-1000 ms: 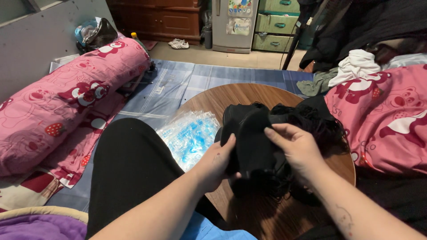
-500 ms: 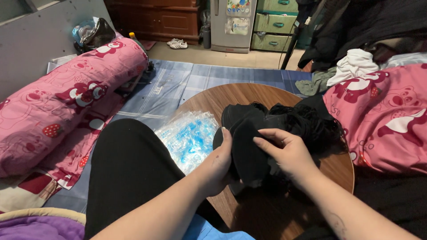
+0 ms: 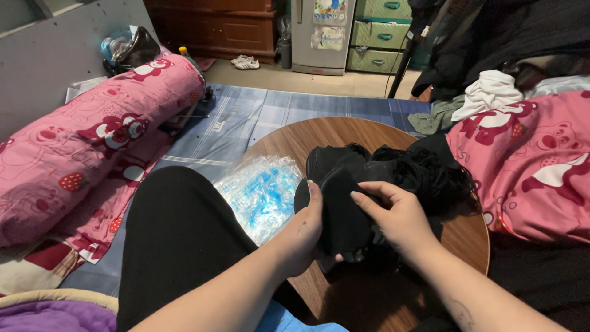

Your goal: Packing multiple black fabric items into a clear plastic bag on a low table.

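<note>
Two large pink printed quilts (image 3: 80, 154) flank the scene, one rolled along the left wall, the other bunched at the right past the bench's far-right edge. Between them a blue checked mat (image 3: 258, 117) covers the floor, and on it stands the round wooden bench (image 3: 332, 132), its near edge just in front of the person's black-clad knee (image 3: 178, 240).

On the bench's right half lies a heap of black fabric pieces with tangled cords (image 3: 424, 169), reaching to the right edge. One black fabric piece (image 3: 341, 203) is lifted out of that heap toward the near-left edge; it stands roughly upright, its long axis running from the near edge up and away from the person.

Both hands are on it. The left hand (image 3: 301, 237) cups its left side from below, fingers curled around the back and thumb upright along the front edge. The right hand (image 3: 399, 218) comes in from the right, thumb and forefinger pinched closed on a fold at the piece's upper middle. Each hand sits directly against the piece, so neither is nearer; the heap lies just beyond the right hand.

A stack of clear plastic bags with blue print (image 3: 261, 190) rests at the bench's left edge, just beside the left hand; I cannot tell what they contain.
</note>
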